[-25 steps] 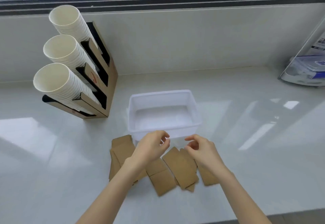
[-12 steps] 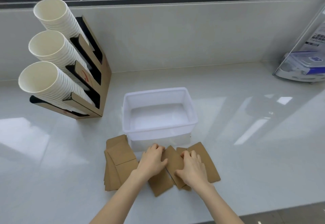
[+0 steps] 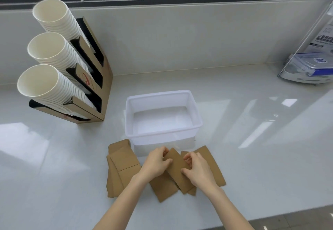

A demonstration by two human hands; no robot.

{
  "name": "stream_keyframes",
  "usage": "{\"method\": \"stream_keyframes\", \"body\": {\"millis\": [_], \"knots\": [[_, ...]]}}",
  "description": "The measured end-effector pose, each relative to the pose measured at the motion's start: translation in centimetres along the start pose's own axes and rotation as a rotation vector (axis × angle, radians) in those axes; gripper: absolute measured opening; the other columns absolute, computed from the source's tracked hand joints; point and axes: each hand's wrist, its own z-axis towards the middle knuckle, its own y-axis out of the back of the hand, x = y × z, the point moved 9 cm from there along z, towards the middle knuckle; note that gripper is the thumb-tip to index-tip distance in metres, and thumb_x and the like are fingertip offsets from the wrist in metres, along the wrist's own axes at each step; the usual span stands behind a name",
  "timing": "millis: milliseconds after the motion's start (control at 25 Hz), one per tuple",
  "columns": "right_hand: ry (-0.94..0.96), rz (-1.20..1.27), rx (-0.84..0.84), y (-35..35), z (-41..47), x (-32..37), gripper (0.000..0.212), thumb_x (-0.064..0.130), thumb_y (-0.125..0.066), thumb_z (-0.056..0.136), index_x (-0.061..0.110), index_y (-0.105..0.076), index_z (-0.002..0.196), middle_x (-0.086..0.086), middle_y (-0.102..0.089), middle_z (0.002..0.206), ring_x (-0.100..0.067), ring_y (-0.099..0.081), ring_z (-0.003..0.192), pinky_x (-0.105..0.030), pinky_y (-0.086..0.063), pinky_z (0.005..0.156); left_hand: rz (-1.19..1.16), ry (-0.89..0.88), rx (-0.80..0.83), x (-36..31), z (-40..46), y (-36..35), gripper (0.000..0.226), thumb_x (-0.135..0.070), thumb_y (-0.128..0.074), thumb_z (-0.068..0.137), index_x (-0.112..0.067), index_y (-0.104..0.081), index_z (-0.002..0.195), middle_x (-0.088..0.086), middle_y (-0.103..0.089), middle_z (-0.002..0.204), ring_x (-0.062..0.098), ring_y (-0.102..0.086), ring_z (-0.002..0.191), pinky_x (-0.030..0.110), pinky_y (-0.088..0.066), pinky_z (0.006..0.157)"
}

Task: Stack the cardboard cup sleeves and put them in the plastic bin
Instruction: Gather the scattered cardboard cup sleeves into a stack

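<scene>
The left hand (image 3: 156, 163) and the right hand (image 3: 199, 169) are both down on the loose cardboard cup sleeves (image 3: 177, 168) at the near edge of the white counter (image 3: 252, 139), fingers curled over 1 sleeve that lies between them. Each hand looks clamped on an edge of that sleeve, thumb against fingers, though the grip underneath is hidden, so I can only call it a pinch by the look of it.

The clear plastic bin (image 3: 163, 134) sits just beyond the hands at 12 o'clock, touching or nearly touching the sleeves along its near wall, and nothing is inside it. A rough pile of sleeves (image 3: 120, 168) lies at 9 o'clock from the hands; another sleeve (image 3: 212, 164) fans out at 3 o'clock, and a few more overlap under the wrists at 6 o'clock.

Up at 10 o'clock a cardboard cup dispenser (image 3: 93, 78) holds 3 rows of white paper cups (image 3: 46, 49). A clear acrylic stand (image 3: 310, 67) stands at 2 o'clock.

By my reckoning the job has barely started: the sleeves are scattered, none squared into 1 stack, and the bin waits unfilled.
</scene>
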Motion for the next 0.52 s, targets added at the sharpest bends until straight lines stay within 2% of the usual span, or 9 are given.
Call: {"method": "stream_keyframes", "body": {"millis": [120, 200, 320, 400, 520], "knots": [[-0.064, 0.081, -0.119, 2.5, 0.0, -0.8, 0.026, 0.028, -0.054, 0.086, 0.016, -0.055, 0.109, -0.002, -0.057, 0.112, -0.017, -0.056, 0.096, -0.033, -0.049, 0.084, -0.151, 0.021, -0.040, 0.3, -0.5, 1.2, 0.007, -0.016, -0.052, 0.085, -0.019, -0.049, 0.090, 0.002, -0.055, 0.091, 0.018, -0.049, 0.082, 0.023, -0.039, 0.064], [-0.161, -0.093, -0.185, 3.6, -0.1, -2.1, 0.041, 0.035, -0.053, 0.087, 0.014, -0.046, 0.121, -0.007, -0.050, 0.122, -0.023, -0.049, 0.111, -0.035, -0.043, 0.090, -0.200, 0.028, -0.074, 0.7, -0.7, 2.1, 0.007, -0.015, -0.050, 0.087, -0.020, -0.047, 0.090, 0.001, -0.056, 0.091, 0.018, -0.051, 0.083, 0.024, -0.041, 0.069], [-0.286, -0.306, -0.141, 3.4, -0.3, -3.7, 0.062, 0.044, -0.060, 0.080, 0.010, -0.037, 0.126, -0.013, -0.036, 0.128, -0.031, -0.036, 0.120, -0.037, -0.034, 0.099, -0.219, 0.049, -0.128, 1.3, -0.9, 3.0, 0.006, -0.014, -0.045, 0.089, -0.020, -0.045, 0.092, 0.000, -0.054, 0.091, 0.017, -0.051, 0.080, 0.026, -0.041, 0.071], [-0.297, -0.291, -0.120, 3.0, -0.2, -4.0, 0.062, 0.044, -0.061, 0.079, 0.010, -0.038, 0.125, -0.012, -0.035, 0.129, -0.031, -0.035, 0.121, -0.037, -0.033, 0.100, -0.219, 0.056, -0.155, 1.4, -0.9, 3.4, 0.006, -0.014, -0.043, 0.090, -0.019, -0.043, 0.093, 0.000, -0.053, 0.091, 0.008, -0.050, 0.071, 0.022, -0.040, 0.061], [-0.276, -0.231, -0.118, 2.8, 0.1, -4.2, 0.061, 0.038, -0.061, 0.080, 0.012, -0.037, 0.130, -0.012, -0.035, 0.130, -0.030, -0.035, 0.122, -0.038, -0.034, 0.100, -0.227, 0.063, -0.168, 1.6, -1.0, 3.6, 0.005, -0.014, -0.043, 0.090, -0.018, -0.044, 0.094, 0.000, -0.053, 0.092, 0.004, -0.048, 0.069, 0.016, -0.038, 0.061]]}}
